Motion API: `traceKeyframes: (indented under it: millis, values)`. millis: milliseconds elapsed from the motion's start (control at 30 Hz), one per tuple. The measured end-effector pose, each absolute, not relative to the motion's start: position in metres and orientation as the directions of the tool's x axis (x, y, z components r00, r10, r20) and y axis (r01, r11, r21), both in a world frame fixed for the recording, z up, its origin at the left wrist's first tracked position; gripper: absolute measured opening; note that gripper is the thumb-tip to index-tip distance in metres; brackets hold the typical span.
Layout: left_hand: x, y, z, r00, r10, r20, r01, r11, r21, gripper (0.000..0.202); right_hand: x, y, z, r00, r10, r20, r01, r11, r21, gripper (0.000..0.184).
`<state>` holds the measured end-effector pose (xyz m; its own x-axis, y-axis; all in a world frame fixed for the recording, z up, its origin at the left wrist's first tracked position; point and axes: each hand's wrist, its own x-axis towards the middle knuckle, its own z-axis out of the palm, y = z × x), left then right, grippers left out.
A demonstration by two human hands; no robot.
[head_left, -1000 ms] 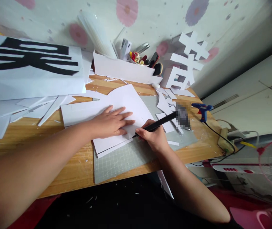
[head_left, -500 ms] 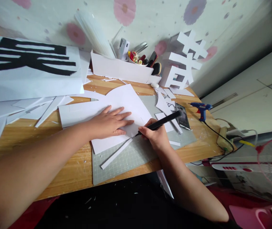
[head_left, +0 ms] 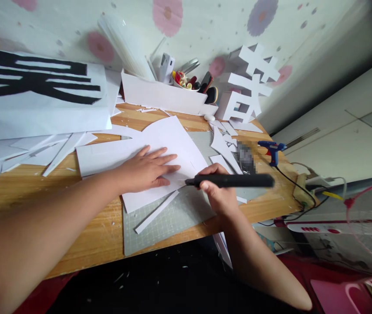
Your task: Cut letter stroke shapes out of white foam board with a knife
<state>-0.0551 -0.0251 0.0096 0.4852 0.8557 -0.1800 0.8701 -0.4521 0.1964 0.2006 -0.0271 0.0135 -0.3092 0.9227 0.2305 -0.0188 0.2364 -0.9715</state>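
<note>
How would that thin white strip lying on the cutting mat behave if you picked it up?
The strip looks light, being narrow and thin. It lies dead straight on the mat, so it is probably fairly stiff foam board, though it might snap if bent. Flat-sided, it should not roll.

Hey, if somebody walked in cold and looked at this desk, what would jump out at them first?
Probably the left hand pressed flat on a white foam sheet at the desk's centre, with the right hand holding a black cutting pen level beside it. A big black character on paper fills the far left, and a white cut-out character stands by the wall.
</note>
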Motion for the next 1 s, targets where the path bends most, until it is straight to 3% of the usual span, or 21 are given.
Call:
traceKeyframes:
  millis: [167,267,333,433,600,767,867,1000]
  values:
    - [-0.059,-0.026,0.006,0.504,0.856,-0.116,0.853,-0.473,0.219,0.053,0.197,-0.048,0.016,-0.68,0.64,0.357,0.066,0.538,-0.84,0.039]
    - [-0.06,-0.026,0.004,0.513,0.852,-0.104,0.848,-0.484,0.216,0.054,0.192,-0.051,0.006,-0.745,0.492,0.45,0.062,0.723,-0.688,0.04]
    - [-0.061,-0.026,0.003,0.515,0.852,-0.095,0.846,-0.487,0.218,0.054,0.194,-0.051,0.001,-0.739,0.463,0.489,0.066,0.773,-0.631,0.04]
    - [-0.061,-0.025,0.002,0.509,0.856,-0.092,0.849,-0.482,0.214,0.053,0.201,-0.052,-0.001,-0.687,0.519,0.508,0.058,0.736,-0.674,0.037]
    - [-0.059,-0.026,0.005,0.505,0.856,-0.107,0.852,-0.475,0.217,0.057,0.214,-0.061,0.004,-0.59,0.725,0.357,0.179,0.548,-0.817,0.038]
    - [-0.05,-0.034,0.016,0.5,0.85,-0.162,0.862,-0.471,0.189,0.071,0.22,-0.064,-0.01,-0.302,0.884,0.357,0.277,0.44,-0.854,0.043]
    - [-0.044,-0.038,0.018,0.503,0.85,-0.158,0.862,-0.481,0.158,0.078,0.22,-0.061,-0.023,-0.093,0.929,0.357,0.264,0.369,-0.891,0.041]
    - [-0.041,-0.041,0.014,0.529,0.842,-0.106,0.845,-0.511,0.159,0.071,0.218,-0.059,-0.03,0.007,0.919,0.393,0.228,0.382,-0.896,0.036]
